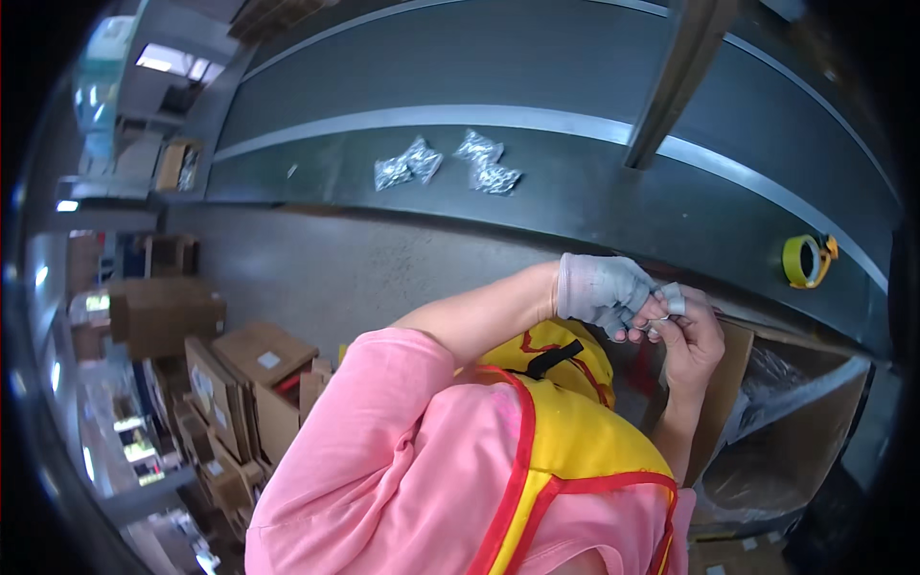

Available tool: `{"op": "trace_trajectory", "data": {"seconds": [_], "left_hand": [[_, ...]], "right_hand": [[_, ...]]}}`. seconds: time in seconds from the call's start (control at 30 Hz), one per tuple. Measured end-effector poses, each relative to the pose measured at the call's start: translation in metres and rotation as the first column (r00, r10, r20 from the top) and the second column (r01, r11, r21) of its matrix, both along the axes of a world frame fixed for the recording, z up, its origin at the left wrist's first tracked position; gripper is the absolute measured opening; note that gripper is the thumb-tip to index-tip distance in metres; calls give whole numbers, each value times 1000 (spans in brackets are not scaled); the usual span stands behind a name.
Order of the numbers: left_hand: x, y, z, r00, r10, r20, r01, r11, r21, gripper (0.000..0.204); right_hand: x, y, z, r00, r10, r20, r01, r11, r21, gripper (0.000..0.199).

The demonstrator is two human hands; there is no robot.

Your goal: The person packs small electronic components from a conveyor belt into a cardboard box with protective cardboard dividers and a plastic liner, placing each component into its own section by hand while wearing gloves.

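My left hand (606, 295), in a grey fingerless glove, meets my right hand (692, 335) in front of my chest, near the edge of the dark green bench. The fingers of both hands are bent and pinched together at the tips. A small pale thing may sit between them, too small to make out. A greyish-white wrap (675, 298) is round a finger of my bare right hand. Beyond the hands, on the bench, lie clear bags of small shiny metal parts (409, 164), with more such bags (487, 163) beside them.
A yellow tape roll (803, 261) with a dispenser lies at the bench's right. An upright post (678, 81) stands by the metal rail (479, 116). Below the bench at right is an open carton (781, 431) with a plastic liner. Stacked cardboard boxes (230, 402) stand at left.
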State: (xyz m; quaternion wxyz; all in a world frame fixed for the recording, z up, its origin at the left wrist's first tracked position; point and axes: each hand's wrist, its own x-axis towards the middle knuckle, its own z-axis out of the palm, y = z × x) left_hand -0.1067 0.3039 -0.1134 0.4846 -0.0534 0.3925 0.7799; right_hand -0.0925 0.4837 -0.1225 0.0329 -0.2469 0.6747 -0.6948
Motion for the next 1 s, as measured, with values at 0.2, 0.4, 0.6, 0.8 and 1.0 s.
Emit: {"op": "trace_trajectory", "data": {"seconds": [0.2, 0.4, 0.6, 0.8, 1.0], "left_hand": [[39, 2, -5, 945, 289, 154, -284, 957, -56, 16], [76, -13, -4, 872, 460, 170, -432, 884, -177, 21], [105, -28, -4, 782, 617, 87, -512, 716, -474, 27], [120, -70, -5, 762, 628, 159, -542, 752, -375, 31], [118, -113, -34, 867, 469, 169, -440, 879, -183, 26]], "right_hand": [[-1, -6, -21, 975, 117, 187, -109, 993, -51, 12], [-1, -25, -24, 940, 266, -212, -225, 954, 198, 11], [19, -54, -20, 960, 232, -158, -214, 969, 122, 10], [27, -89, -22, 803, 376, -462, -215, 906, 364, 19], [31, -119, -14, 587, 400, -703, -2, 870, 493, 11]]}}
